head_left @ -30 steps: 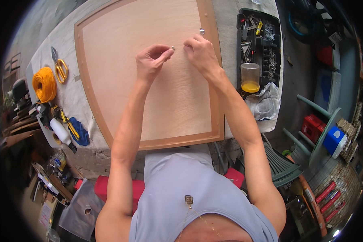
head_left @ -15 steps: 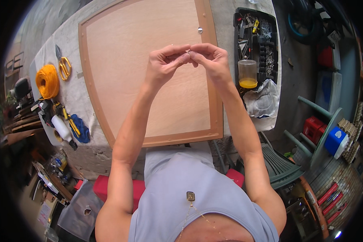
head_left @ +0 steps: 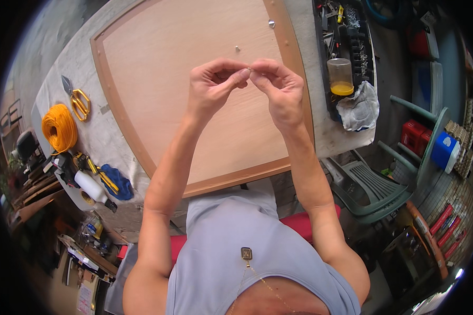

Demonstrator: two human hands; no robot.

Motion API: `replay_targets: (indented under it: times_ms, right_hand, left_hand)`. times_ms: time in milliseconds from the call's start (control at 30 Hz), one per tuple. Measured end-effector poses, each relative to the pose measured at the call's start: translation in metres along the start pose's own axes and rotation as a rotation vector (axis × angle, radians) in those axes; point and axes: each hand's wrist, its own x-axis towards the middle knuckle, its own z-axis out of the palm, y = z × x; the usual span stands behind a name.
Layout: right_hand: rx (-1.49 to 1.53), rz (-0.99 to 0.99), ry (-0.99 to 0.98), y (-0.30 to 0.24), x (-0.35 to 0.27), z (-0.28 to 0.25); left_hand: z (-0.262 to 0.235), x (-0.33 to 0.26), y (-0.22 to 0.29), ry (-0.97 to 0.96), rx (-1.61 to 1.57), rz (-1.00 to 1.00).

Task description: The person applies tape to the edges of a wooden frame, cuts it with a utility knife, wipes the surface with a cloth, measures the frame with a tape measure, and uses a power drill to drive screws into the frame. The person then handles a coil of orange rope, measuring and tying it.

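Note:
My left hand (head_left: 214,84) and my right hand (head_left: 279,89) meet above a framed plywood panel (head_left: 157,79), fingertips pinched together on a tiny pale piece (head_left: 249,70) that is too small to name. Both hands are raised off the panel's surface. A small screw-like piece (head_left: 237,48) lies on the panel just beyond my hands, and a small round metal piece (head_left: 271,23) rests near the panel's far right frame.
Left on the bench lie yellow-handled scissors (head_left: 78,101), an orange cord spool (head_left: 59,127), a white bottle (head_left: 91,187) and a blue cloth (head_left: 116,181). On the right stand a black parts tray (head_left: 347,37), a plastic cup of yellow liquid (head_left: 341,76), a white rag (head_left: 358,108) and a green plastic chair (head_left: 376,181).
My hands lifted from the panel's far edge and came together toward me, fingertips now pinched on the tiny piece. The view shifted slightly.

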Motion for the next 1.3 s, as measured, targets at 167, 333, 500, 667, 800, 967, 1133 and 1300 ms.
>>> replay_targets:
  times_ms: [167, 333, 500, 667, 800, 967, 1133, 1300]
  right_hand:
    - [-0.136, -0.04, 0.156, 0.012, -0.01, 0.021]
    - [-0.339, -0.153, 0.208, 0.019, -0.025, 0.039]
    - [-0.318, -0.189, 0.253, 0.013, -0.042, 0.043]
    - [-0.481, -0.303, 0.282, 0.001, -0.071, 0.033]
    - [-0.535, -0.455, 0.468, 0.002, -0.109, 0.019]
    - [-0.335, -0.253, 0.758, 0.022, -0.181, -0.004]
    - [-0.33, -0.235, 0.881, 0.048, -0.253, -0.014]
    - [-0.488, -0.198, 0.821, 0.04, -0.305, -0.002]
  left_hand:
    - [-0.019, -0.016, 0.006, 0.041, 0.018, 0.051]
    - [-0.036, -0.013, 0.017, -0.168, 0.1, 0.231]
    - [-0.044, -0.004, 0.023, -0.368, 0.188, 0.267]
    - [-0.035, -0.009, 0.002, -0.377, -0.021, 0.161]
    - [-0.007, -0.022, -0.018, -0.464, -0.155, -0.018]
    - [0.026, -0.075, -0.05, -0.535, 0.101, -0.152]
    - [0.052, -0.122, -0.077, -0.735, 0.086, -0.373]
    - [0.07, -0.175, -0.049, -0.665, 0.363, -0.293]
